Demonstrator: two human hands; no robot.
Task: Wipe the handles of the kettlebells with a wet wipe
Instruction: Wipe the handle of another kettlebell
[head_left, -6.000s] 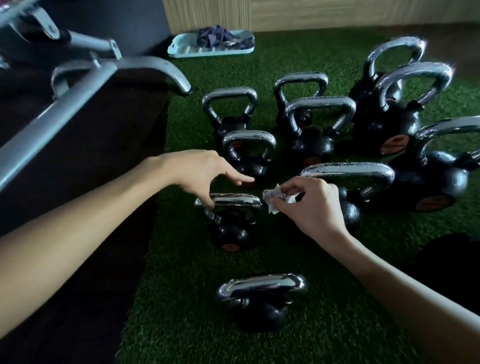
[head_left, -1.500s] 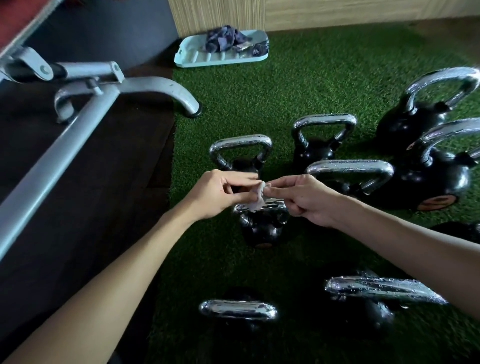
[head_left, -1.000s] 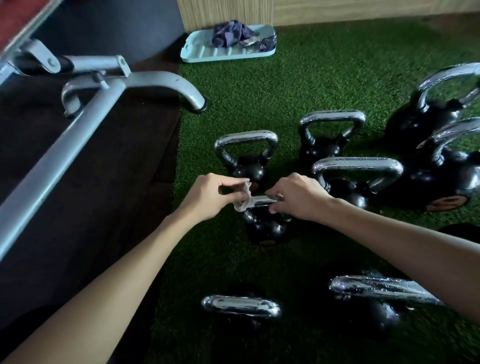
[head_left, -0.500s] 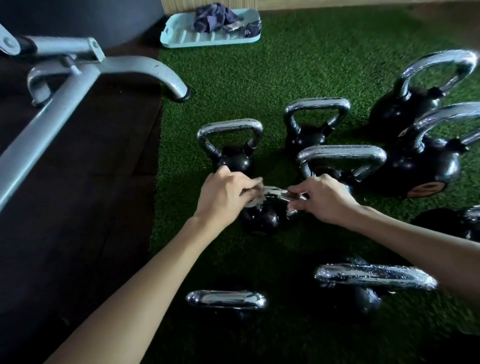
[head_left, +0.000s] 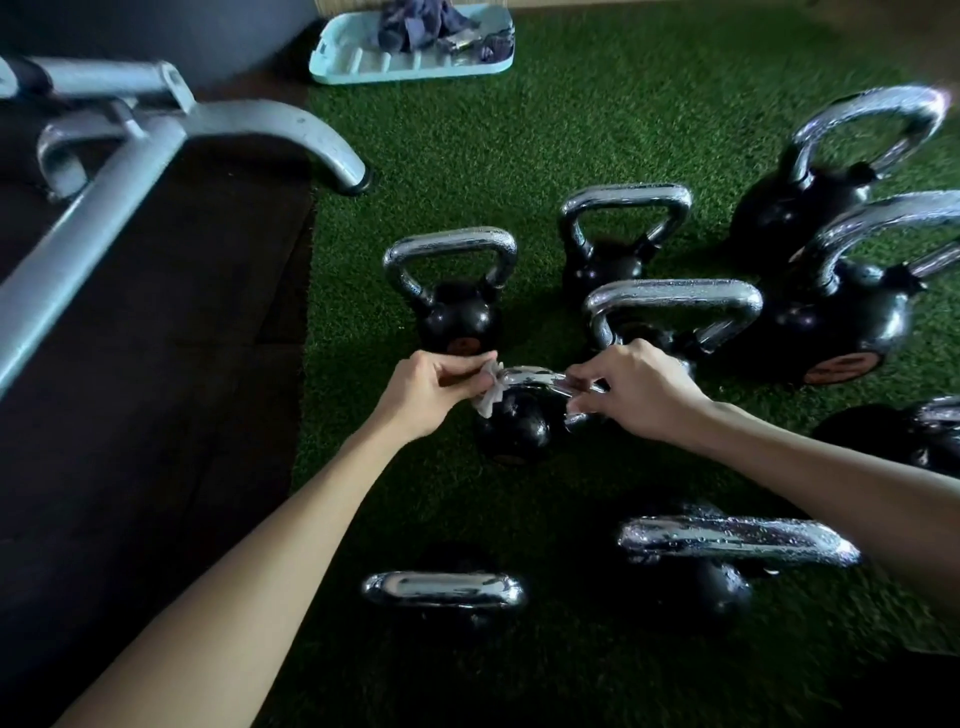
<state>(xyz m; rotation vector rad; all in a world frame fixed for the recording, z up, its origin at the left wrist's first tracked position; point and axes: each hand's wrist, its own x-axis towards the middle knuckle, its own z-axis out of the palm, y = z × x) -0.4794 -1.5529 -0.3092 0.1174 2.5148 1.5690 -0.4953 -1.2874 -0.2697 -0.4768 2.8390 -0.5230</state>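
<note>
A wet wipe (head_left: 487, 399) is pinched against the chrome handle (head_left: 531, 376) of a small kettlebell (head_left: 514, 428) by the left hand (head_left: 428, 397); the handle's opposite end is pinched by the right hand (head_left: 641, 397).

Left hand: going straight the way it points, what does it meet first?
The left hand points right: first the chrome handle under its wet wipe, then likely the right hand at its far end; depth unclear.

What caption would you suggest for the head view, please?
Left hand pinches a wet wipe against the small kettlebell handle; right hand grips its other end.
</note>
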